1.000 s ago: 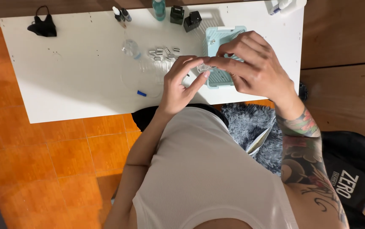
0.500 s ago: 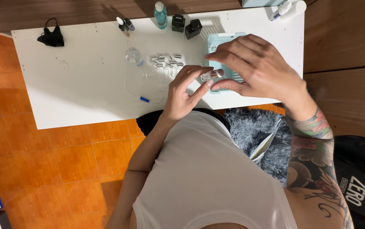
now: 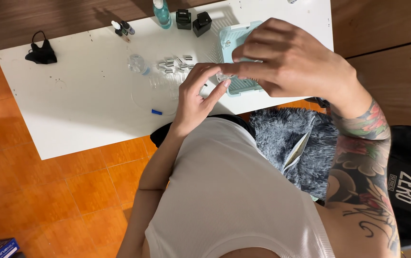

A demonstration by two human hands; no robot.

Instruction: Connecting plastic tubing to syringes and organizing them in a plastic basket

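Observation:
My left hand (image 3: 197, 98) and my right hand (image 3: 289, 59) meet above the front edge of the white table (image 3: 86, 110). Together their fingertips pinch a small clear vial (image 3: 224, 76). Behind the hands lies a light teal perforated tray (image 3: 238, 45), partly hidden by my right hand. A cluster of several small silver-capped vials (image 3: 173, 64) lies on the table just left of the hands, beside a small clear round jar (image 3: 137, 63).
A black face mask (image 3: 42, 52) lies at the table's far left. Small dropper bottles (image 3: 122, 28), a teal spray bottle (image 3: 161, 11) and two black boxes (image 3: 193, 21) stand along the back edge. A blue cap (image 3: 156, 112) lies near the front. A grey furry cushion (image 3: 286, 138) sits under my right arm.
Both hands stay together on the small vial, with my right hand shifted slightly over the tray. The view has tilted a little.

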